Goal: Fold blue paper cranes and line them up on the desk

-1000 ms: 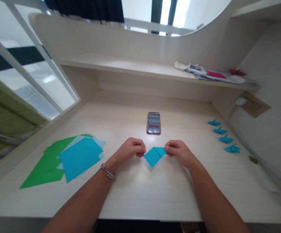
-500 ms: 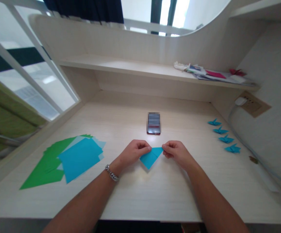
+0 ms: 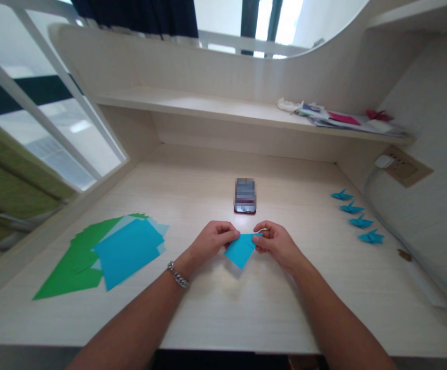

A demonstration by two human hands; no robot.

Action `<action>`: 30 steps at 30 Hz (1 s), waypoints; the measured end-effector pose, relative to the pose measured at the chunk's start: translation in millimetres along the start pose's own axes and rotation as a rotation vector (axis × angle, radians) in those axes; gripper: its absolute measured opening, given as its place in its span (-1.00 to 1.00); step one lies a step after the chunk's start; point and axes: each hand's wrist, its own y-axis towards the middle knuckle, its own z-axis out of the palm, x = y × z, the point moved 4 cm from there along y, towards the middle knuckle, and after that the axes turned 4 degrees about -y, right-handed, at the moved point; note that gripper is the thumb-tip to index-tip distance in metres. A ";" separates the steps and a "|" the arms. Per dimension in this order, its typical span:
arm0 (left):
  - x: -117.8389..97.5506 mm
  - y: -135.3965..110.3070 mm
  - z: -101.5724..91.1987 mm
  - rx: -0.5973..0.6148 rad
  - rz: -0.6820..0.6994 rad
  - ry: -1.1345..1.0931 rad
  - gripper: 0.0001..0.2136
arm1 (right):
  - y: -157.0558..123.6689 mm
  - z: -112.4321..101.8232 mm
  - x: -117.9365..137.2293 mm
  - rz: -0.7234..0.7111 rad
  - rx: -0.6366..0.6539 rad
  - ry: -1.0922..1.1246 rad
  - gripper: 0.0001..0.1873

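Note:
A small folded sheet of blue origami paper (image 3: 242,252) is held between my two hands, its long edge away from me and a point toward me. My left hand (image 3: 218,236) pinches its left corner between thumb and fingers. On the right side, my right hand (image 3: 273,241) grips the paper with the thumb on top, and the right corner shows past the thumb. The fingertips beneath the paper are hidden. Just beyond the hands lies a phone (image 3: 245,196) with a blurred screen.
Loose blue sheets (image 3: 130,252) overlap green sheets (image 3: 72,262) on the left of the desk (image 3: 215,318). Several folded blue paper birds (image 3: 361,221) line the right side, near a cable (image 3: 385,226) and a wall socket (image 3: 404,165). Papers (image 3: 339,119) lie on the shelf.
My right thumb has moved inward from the right corner onto the paper's face. The paper has shifted slightly to the right, while my left hand keeps its pinch.

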 end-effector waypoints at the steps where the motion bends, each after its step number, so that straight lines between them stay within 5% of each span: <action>1: -0.5 0.1 -1.3 0.000 0.014 -0.051 -0.78 | -0.1 -1.0 -0.3 0.008 0.000 0.027 -0.54; 12: -8.2 -3.9 10.1 0.129 0.237 -0.051 -0.88 | -3.7 13.5 -5.2 0.110 0.165 0.197 -0.54; 17: -1.5 -2.1 4.6 0.051 0.109 -0.015 -0.86 | -4.6 12.8 -5.1 0.123 0.202 -0.028 -0.64; 23: 9.5 0.5 1.5 0.057 -0.024 0.032 -0.83 | 0.3 -7.6 5.8 -0.018 -0.083 -0.067 -0.51; 30: 11.0 1.6 4.0 0.085 -0.044 0.036 -0.82 | 1.3 -0.9 3.6 -0.138 -0.033 -0.281 -0.68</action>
